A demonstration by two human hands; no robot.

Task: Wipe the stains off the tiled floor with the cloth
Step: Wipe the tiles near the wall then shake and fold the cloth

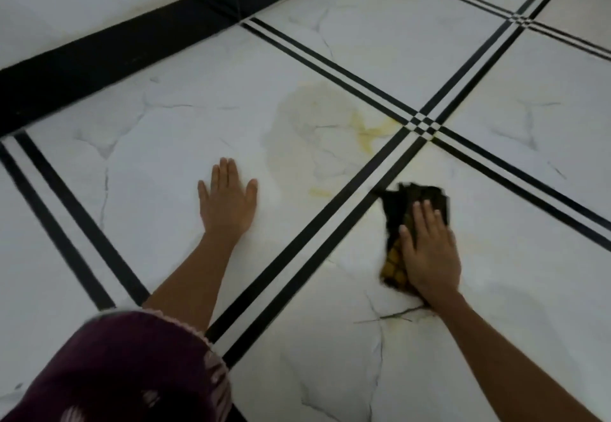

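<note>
Currently mid-wipe: our flat right hand (429,251) presses the dark yellow-checked cloth (408,201), left hand (228,201) splayed on the white tiled floor (148,163); next stroke should reach the far-left yellowish stains (363,130).

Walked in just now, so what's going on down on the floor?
A person is wiping the tiled floor. The right hand presses a dark cloth with yellow checks flat on one tile, right of the double black stripe. The left hand lies flat on the neighbouring tile. A yellowish stain on that tile, beyond the left hand, is not under the cloth.
</note>
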